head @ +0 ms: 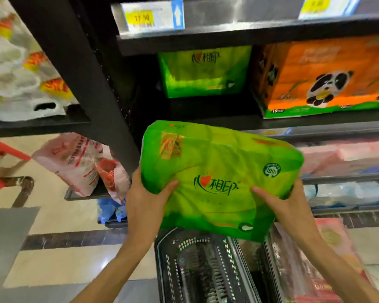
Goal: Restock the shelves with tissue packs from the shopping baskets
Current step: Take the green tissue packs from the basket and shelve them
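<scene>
Both hands held a green tissue pack [219,178] in the air, in front of the black shelf [206,124] and above a dark shopping basket [197,267]. The left hand [146,206] gripped the pack's lower left corner: its thumb lay across the front face, pointing toward the printed brand name, while the other fingers were hidden behind the wrapper. The right hand [287,206] gripped the lower right edge in the same way, thumb pressed on the front, remaining fingers curled round the side and out of sight. The pack sat tilted, its top leaning toward the shelf opening. On that shelf, further back, stood another green pack [204,72] of the same brand, and just beside it to the right an orange panda tissue pack [324,77]. A yellow price label [142,18] was fixed to the shelf edge above. Pink packages [79,162] lay on a lower shelf to the left.
</scene>
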Demonstrator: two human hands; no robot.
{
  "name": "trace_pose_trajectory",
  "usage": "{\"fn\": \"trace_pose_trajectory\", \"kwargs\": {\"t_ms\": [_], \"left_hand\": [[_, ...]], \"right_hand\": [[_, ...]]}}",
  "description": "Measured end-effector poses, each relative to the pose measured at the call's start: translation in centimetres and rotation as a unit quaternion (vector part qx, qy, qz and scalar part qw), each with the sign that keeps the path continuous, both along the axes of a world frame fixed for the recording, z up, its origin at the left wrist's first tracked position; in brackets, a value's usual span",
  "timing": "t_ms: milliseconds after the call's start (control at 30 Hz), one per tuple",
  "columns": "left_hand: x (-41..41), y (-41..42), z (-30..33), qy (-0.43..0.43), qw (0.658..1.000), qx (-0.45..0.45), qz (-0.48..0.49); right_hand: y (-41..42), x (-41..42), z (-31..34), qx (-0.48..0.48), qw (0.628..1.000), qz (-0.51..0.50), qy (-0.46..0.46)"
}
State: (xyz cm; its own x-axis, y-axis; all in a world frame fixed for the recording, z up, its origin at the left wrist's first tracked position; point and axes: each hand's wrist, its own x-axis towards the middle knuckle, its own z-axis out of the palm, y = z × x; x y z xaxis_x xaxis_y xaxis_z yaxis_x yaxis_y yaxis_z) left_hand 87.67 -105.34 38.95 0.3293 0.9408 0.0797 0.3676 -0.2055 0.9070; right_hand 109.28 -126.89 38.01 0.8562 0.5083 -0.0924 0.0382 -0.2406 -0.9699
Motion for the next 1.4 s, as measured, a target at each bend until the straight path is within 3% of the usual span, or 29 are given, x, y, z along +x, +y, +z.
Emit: {"fn": "trace_pose_trajectory", "kwargs": {"t_ms": [400,533,1000,1233,1400], "left_hand": [[5.7,2.7,6.0,-0.209,0.975,0.072,0.013],[8.7,5.2,6.1,-0.224,0.967,0.117,0.029],[16.2,15.7,1.4,-0.080,0.987,0.138,0.013],[17.1,17.7,0.1,0.027,0.973,0.230,-0.019],[18.0,18.1,-1.5,0.030,0.971,0.238,0.009]], "right_hand": [[3.7,6.4,9.1,0.137,0.968,0.015,-0.210],[5.8,9.4,9.5,0.164,0.957,0.014,-0.238],[16.7,18.7,4.7,0.132,0.964,0.075,-0.218],[19.5,20.6,0.8,0.054,0.955,0.065,-0.285],[19.7,20.6,-1.3,0.007,0.958,0.069,-0.278]]}}
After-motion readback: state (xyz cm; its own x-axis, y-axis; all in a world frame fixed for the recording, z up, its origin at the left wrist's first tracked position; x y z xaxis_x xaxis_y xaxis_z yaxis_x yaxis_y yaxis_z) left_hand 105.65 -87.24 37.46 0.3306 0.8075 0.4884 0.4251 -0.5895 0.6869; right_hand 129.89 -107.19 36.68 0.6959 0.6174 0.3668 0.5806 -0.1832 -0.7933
